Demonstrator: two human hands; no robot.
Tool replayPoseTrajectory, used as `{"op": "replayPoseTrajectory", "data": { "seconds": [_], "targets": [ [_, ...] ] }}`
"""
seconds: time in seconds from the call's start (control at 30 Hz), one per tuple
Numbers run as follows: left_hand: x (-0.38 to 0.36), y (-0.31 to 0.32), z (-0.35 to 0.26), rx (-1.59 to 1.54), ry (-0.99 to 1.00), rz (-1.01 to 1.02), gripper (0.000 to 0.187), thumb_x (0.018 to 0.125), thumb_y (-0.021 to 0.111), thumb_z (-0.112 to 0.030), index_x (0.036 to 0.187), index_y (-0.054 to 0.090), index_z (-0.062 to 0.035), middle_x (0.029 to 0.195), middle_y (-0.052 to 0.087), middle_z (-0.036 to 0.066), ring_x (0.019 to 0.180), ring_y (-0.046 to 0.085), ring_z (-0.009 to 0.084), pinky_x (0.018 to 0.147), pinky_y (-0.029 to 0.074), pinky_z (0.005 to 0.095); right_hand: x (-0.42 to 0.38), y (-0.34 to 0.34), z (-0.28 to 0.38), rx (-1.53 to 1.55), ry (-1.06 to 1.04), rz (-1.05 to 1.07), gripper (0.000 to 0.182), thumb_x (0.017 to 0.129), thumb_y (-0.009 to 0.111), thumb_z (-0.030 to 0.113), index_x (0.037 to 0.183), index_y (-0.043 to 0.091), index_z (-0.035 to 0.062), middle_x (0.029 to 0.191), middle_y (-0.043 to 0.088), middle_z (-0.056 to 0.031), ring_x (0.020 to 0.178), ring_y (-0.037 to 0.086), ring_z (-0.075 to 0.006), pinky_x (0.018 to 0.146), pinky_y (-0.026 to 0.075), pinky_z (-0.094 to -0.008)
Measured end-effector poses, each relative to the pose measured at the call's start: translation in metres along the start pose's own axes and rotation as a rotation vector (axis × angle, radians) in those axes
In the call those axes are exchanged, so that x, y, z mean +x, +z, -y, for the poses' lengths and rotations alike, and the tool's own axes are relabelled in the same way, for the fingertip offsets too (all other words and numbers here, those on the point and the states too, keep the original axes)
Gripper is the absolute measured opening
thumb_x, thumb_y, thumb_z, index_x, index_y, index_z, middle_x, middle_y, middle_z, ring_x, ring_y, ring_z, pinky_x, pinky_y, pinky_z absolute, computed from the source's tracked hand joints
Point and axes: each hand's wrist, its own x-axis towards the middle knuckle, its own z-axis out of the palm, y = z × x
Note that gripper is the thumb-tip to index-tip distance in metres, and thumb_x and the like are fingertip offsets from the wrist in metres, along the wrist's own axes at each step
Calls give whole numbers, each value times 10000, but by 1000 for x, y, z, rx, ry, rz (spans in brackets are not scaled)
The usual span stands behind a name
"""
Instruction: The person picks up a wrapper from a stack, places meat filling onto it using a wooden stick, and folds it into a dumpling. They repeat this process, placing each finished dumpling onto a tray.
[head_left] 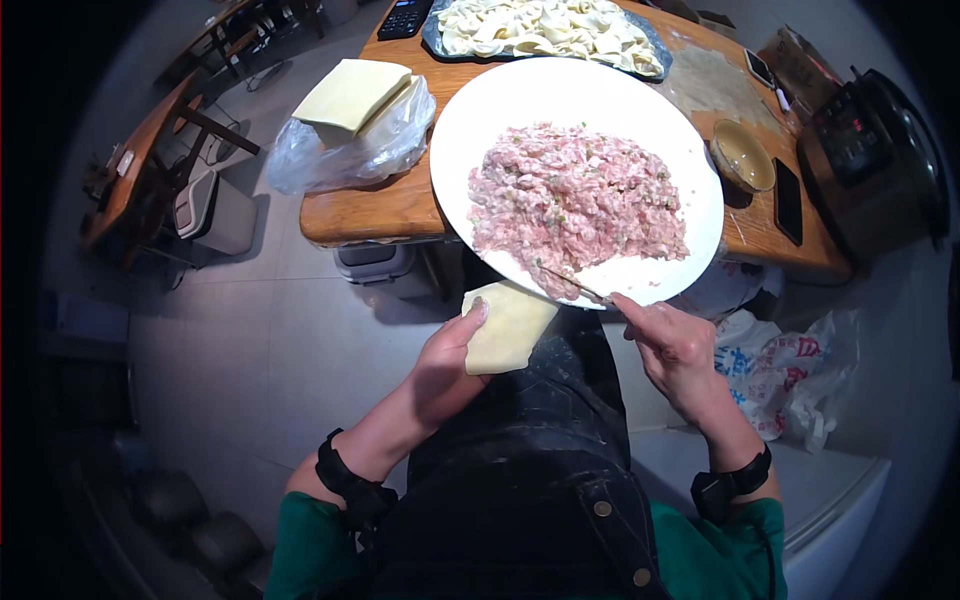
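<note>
My left hand (448,352) holds a square, pale yellow wonton wrapper (512,330), thumb on top, just below the near rim of a big white plate (650,95). A mound of pink minced meat filling (575,190) with green flecks is heaped on this plate. In my right hand (678,350) is a thin stick-like utensil (575,284), its far end in the near edge of the filling. The fingers are closed around its near end at the plate's rim. To the left, a stack of wrappers (352,92) rests on a clear plastic bag (390,150).
Folded wontons (545,28) fill a dark tray (655,62) behind the plate. Right of the plate are a small bowl (742,157), a black phone (788,203) and a dark cooker (875,150). The wooden table's (345,215) front edge runs near my lap.
</note>
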Motion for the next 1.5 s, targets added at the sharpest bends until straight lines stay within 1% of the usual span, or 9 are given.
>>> {"op": "replayPoseTrajectory", "data": {
  "seconds": [0.47, 0.57, 0.83, 0.97, 1.13, 1.2, 1.37, 1.43, 1.5],
  "targets": [
    [-14, 18, -6, -10, 55, 106, 471, 987, 311, -265, 1351, 280, 32, 1358, 397, 180, 1244, 419, 282, 1070, 308, 406, -29, 12, 23, 6, -85, 29, 533, 660, 600, -82, 1159, 598, 107, 741, 598, -53, 624, 602, -198, 511, 462, -297],
    [-20, 14, -13, 16, 90, 109, 472, 986, 309, -264, 1353, 277, 30, 1357, 397, 178, 1241, 420, 296, 1061, 319, 428, -25, -9, 23, 425, 183, 42, 317, 842, 557, -38, 1149, 604, 26, 694, 631, -100, 630, 621, -135, 581, 478, -243],
    [-4, 54, -45, 65, 311, 394, 372, 980, 357, -239, 1270, 399, -9, 1238, 503, 144, 1144, 511, 254, 992, 402, 419, 37, -23, 40, 784, 248, 162, 437, 846, 514, -57, 1269, 523, 53, 716, 593, -47, 678, 580, -101, 619, 466, -230],
    [6, 65, -57, 188, 499, 524, 405, 971, 347, -335, 1306, 348, -107, 1316, 433, 162, 1228, 427, 310, 1032, 327, 518, 52, -25, 34, 170, -284, -174, 576, 597, 569, -91, 1152, 612, 58, 733, 606, -109, 637, 605, -234, 552, 476, -289],
    [5, 90, -51, 119, 582, 336, 548, 982, 271, -380, 1442, 142, -110, 1463, 233, 181, 1358, 232, 312, 1108, 212, 477, 58, -17, 45, -36, -315, -398, 488, 582, 614, -52, 1043, 682, 93, 789, 624, -121, 635, 604, -235, 522, 467, -290],
    [4, 94, -48, -15, 596, 483, 550, 985, 315, -353, 1395, 205, -3, 1405, 337, 174, 1309, 332, 287, 1094, 260, 438, 59, -12, 45, -33, -343, -455, 491, 579, 623, -41, 1048, 682, 93, 825, 625, -123, 642, 602, -236, 525, 467, -288],
    [6, 85, -41, -89, 611, 501, 552, 972, 366, -363, 1380, 257, -7, 1385, 377, 145, 1287, 367, 254, 1081, 284, 423, 56, 2, 43, -6, -312, -431, 488, 590, 630, -47, 1052, 683, 99, 851, 634, -141, 638, 606, -236, 532, 474, -286],
    [11, 79, -37, 244, 704, 294, 513, 959, 435, -301, 1363, 301, -15, 1375, 388, 158, 1271, 396, 257, 1078, 306, 421, 52, 7, 40, 2, -296, -389, 483, 604, 632, -56, 1066, 665, 81, 843, 650, -133, 654, 630, -236, 549, 497, -294],
    [16, 81, -39, 174, 663, 233, 440, 949, 470, -255, 1307, 376, -17, 1317, 450, 131, 1215, 446, 226, 1036, 353, 392, 44, 11, 34, 21, -258, -385, 482, 612, 632, -61, 1075, 654, 71, 832, 655, -122, 669, 641, -233, 563, 507, -297]
  ]
}}
